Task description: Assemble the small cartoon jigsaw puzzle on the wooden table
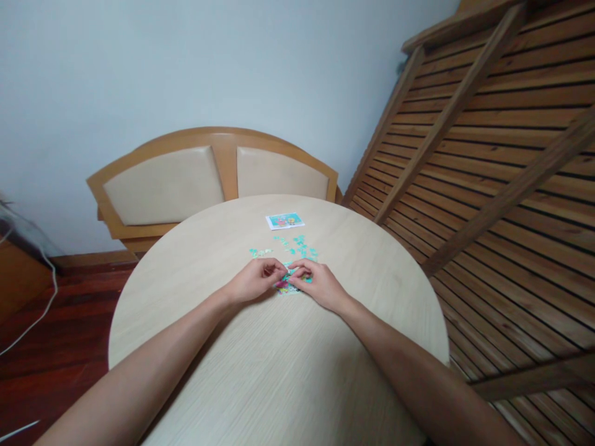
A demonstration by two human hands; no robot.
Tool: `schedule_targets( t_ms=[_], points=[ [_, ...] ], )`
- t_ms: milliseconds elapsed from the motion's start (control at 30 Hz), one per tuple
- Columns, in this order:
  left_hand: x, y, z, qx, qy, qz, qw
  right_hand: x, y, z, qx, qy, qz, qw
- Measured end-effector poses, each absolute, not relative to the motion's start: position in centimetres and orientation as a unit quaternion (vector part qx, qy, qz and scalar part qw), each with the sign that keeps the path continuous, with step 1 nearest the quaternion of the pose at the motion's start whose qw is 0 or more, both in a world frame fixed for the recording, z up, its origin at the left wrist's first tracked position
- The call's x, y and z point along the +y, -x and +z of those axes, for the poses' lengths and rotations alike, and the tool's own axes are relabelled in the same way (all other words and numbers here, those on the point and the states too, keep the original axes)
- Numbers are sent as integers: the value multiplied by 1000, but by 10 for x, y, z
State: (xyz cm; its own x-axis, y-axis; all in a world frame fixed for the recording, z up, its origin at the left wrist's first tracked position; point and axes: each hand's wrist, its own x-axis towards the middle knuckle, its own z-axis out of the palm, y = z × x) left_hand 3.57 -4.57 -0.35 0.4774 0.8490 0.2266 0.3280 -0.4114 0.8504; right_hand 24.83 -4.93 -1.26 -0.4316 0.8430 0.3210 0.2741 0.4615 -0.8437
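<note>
Both hands meet over a small colourful patch of joined puzzle pieces (289, 289) on the round table (260, 359). My left hand (258, 279) has its thumb and fingertips pinched together at the patch's upper left; what they hold is too small to name. Close beside it, my right hand (318, 284) is also pinched, with its fingertips over the patch's right part. Their fingers cover much of the patch. Several loose turquoise pieces (302, 246) lie just beyond the hands. Farther back is a printed picture card (285, 221) with a turquoise design.
A padded headboard (167, 186) stands against the wall behind the table. To the right leans a large slatted wooden frame (455, 136). A white cable (54, 285) hangs at the left, above the dark red floor.
</note>
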Motion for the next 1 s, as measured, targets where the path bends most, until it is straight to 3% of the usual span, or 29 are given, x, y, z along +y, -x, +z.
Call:
schedule_targets(
  t_ms=[167,400,600,1000],
  points=[
    [-47,-30,0,390,-774,309,391,-51,-246,-13,-784,365,344,365],
    [-44,-11,6,328,-837,233,370,-51,-257,-11,-896,287,198,275],
    [-43,-11,9,324,-882,191,283,-50,-257,-10,-912,253,184,265],
    [-42,-8,10,308,-906,183,227,-48,-257,-11,-916,233,179,274]
  ],
)
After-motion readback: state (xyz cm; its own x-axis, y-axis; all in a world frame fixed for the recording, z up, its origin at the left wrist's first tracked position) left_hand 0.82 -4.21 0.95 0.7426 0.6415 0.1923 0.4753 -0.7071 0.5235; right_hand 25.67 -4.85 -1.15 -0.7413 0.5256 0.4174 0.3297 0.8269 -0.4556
